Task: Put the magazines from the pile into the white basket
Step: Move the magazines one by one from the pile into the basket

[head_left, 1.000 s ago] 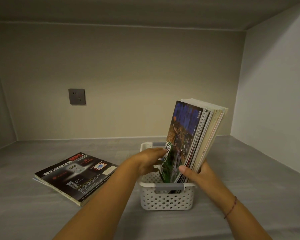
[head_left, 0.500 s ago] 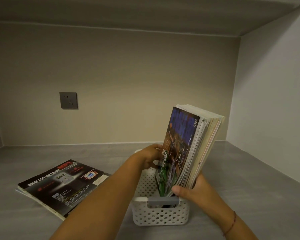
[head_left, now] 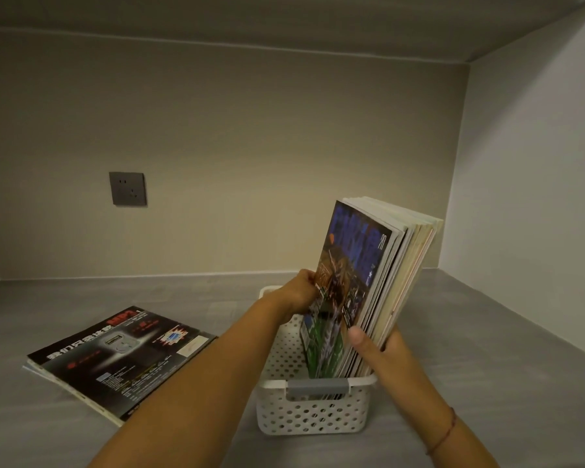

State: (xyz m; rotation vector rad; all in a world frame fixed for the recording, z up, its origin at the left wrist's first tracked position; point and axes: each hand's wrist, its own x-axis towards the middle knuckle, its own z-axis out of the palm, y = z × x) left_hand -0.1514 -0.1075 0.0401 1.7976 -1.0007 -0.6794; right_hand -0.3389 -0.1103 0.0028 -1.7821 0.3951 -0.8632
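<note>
A white perforated basket [head_left: 313,417] with a grey handle stands on the grey shelf in front of me. Several magazines [head_left: 372,275] stand upright in it, leaning right, the front one with a dark blue cover. My left hand [head_left: 299,292] grips the far left edge of that front cover. My right hand [head_left: 379,352] clasps the near edges of the bundle, thumb on the front cover, fingers behind. A small pile of magazines [head_left: 115,356] with a black cover on top lies flat to the left of the basket.
The grey shelf surface [head_left: 470,349] is closed in by a beige back wall, a white side wall on the right and a ceiling above. A grey wall socket [head_left: 128,188] sits on the back wall at the left.
My left hand has risen from the basket rim to the front cover's edge. My right hand has slid slightly up the bundle. The view has shifted a little.
</note>
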